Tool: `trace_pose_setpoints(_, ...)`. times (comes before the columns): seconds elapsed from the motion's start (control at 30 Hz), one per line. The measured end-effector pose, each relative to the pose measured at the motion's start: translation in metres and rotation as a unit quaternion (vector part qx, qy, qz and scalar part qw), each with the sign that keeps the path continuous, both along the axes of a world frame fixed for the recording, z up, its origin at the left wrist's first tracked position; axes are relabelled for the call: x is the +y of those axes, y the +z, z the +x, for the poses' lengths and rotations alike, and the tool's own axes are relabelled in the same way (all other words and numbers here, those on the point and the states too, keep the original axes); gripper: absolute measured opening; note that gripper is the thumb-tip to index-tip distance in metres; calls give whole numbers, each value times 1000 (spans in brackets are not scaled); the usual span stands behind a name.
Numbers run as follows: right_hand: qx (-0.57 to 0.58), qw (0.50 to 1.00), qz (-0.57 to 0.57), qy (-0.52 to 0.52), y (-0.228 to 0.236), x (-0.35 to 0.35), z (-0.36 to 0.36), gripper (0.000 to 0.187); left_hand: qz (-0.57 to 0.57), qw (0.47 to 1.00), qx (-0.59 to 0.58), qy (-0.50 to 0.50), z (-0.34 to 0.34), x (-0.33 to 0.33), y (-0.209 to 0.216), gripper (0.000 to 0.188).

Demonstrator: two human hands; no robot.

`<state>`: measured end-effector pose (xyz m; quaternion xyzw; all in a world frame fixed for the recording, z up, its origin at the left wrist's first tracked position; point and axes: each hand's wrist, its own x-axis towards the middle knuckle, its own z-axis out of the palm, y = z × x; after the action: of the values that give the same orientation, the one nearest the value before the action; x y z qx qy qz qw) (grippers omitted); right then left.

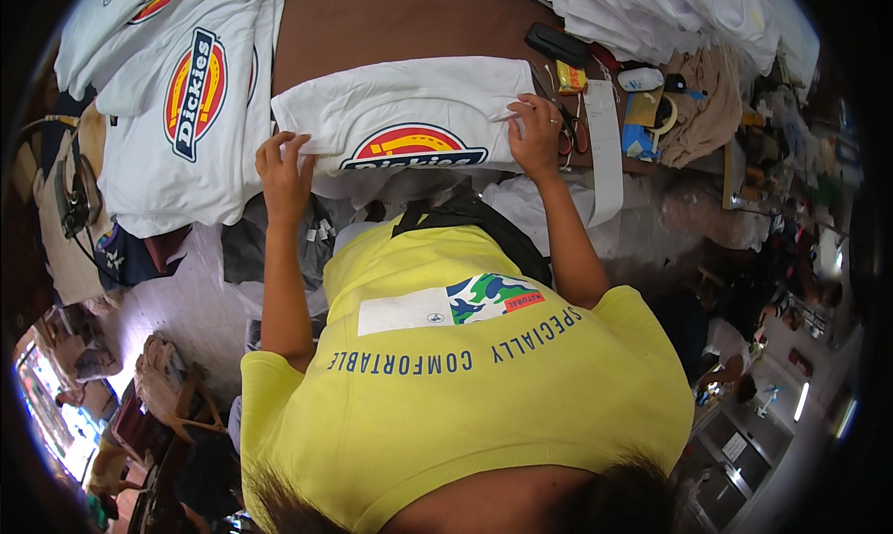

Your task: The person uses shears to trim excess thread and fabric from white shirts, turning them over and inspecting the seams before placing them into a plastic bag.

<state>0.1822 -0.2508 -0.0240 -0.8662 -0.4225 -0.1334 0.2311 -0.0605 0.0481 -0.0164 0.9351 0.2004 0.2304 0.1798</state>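
Note:
A white T-shirt (409,92) with a printed red, yellow and dark blue emblem lies across the brown tabletop (409,18). Its lower part, with half the emblem, drops over the near edge. My left hand (284,173) is closed at the shirt's left end, thumb and fingers pinching the cloth. At the opposite end my right hand (537,139), with a ring on one finger, grips the cloth between thumb and fingertips. Between my two hands the fabric is spread fairly flat. Just right of my right hand lie scissors (579,136) with dark handles.
More printed white shirts (139,134) are heaped at the left, and white garments (651,13) pile up far right. A black case (556,45), a yellow packet (570,78), a long paper strip (606,162) and a tape roll (666,115) lie along the right side.

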Motion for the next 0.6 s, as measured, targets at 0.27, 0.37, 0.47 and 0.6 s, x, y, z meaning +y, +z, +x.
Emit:
trace_pose_setpoints(0.27,5,1000,-15,0,3,4,2,35,-15,1000,-8,26,-5,4,-6,38)
trace_pose_setpoints(0.37,37,999,-22,19,-3,7,5,31,23,1000,-11,16,-5,4,-7,34)
trace_pose_setpoints(0.47,67,997,19,23,-8,7,16,26,5,999,-47,-2,-1,12,-1,31)
trace_pose_setpoints(0.6,196,968,154,-9,33,3,37,17,-155,971,-185,8,7,41,36,19)
